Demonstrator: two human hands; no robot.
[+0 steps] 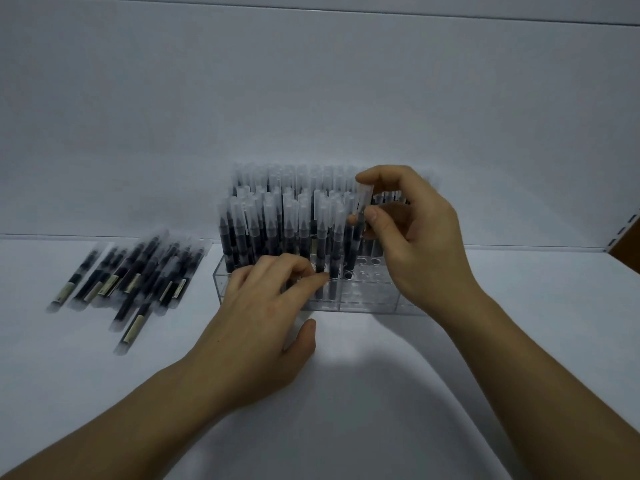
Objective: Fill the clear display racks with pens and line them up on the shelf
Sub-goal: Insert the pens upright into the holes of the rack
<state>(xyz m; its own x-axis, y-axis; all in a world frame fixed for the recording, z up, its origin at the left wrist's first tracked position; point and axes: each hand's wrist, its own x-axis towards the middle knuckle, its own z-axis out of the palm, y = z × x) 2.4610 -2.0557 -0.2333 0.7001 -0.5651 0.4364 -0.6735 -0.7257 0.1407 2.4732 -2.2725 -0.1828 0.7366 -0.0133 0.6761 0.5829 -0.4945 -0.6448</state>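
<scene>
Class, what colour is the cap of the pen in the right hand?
Translucent and colourless. The pen cap in the right hand shows best in the head view.

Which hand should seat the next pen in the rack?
Right. The right hand pinches a pen upright, just above the empty holes. The left hand holds none and rests on the filled side of the rack.

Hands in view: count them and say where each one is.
2. The left hand rests its fingers on the front left of the clear rack; the right hand pinches one pen over its right half. No other hand shows.
</scene>
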